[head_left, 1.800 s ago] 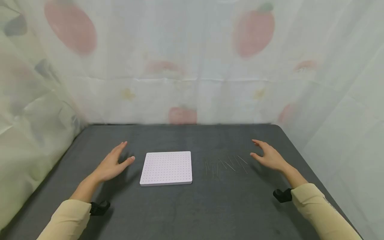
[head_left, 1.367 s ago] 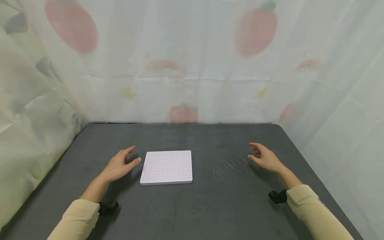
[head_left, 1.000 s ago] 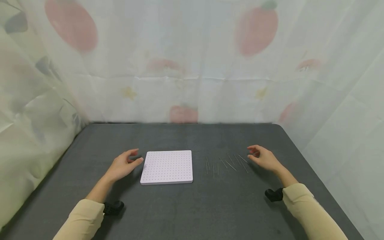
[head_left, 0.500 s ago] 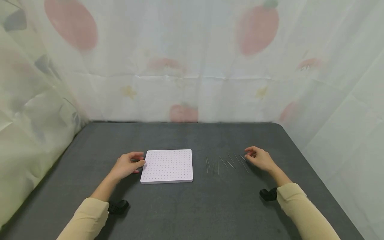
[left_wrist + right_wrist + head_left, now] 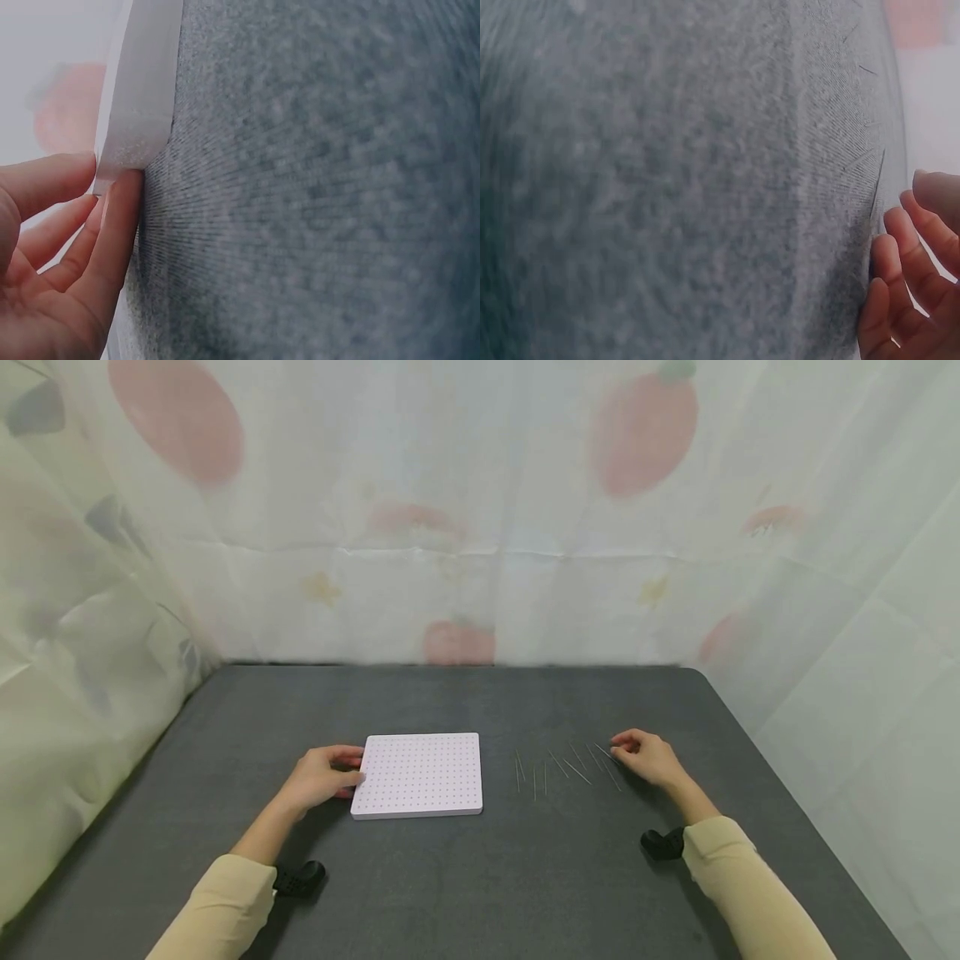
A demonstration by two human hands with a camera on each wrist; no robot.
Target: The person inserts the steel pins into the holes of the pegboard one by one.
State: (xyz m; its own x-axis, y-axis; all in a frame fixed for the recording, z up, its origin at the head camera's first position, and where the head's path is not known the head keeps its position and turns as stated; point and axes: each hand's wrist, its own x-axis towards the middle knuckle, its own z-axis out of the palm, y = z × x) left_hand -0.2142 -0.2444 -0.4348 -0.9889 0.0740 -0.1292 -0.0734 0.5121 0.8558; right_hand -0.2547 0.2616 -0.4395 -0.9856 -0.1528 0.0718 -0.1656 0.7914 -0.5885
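Observation:
In the head view a flat white pegboard [image 5: 420, 775], dotted with rows of small holes, lies left of the table's middle. My left hand [image 5: 318, 777] grips its left edge, thumb at the top rim and fingers along the side. The left wrist view has that thumb and the fingers on either side of the board's pale corner [image 5: 135, 127]. Several thin needles [image 5: 577, 772] lie scattered to the right of the board. My right hand [image 5: 648, 758] is at the rightmost ones, fingers loosely bent; in the right wrist view a needle [image 5: 878, 180] lies just beyond the fingertips, thumb apart from them.
A dark grey table [image 5: 450, 893] carries everything. Behind it hangs a pale curtain [image 5: 525, 527] with a fruit print, and more curtain [image 5: 90, 652] drapes close along the left side. Each wrist wears a black camera mount, such as the left one [image 5: 300, 878].
The left hand has moved right to the board and taken hold of its left edge. The right hand has come left and down to the needles, its fingers bending more. Board and needles stay put.

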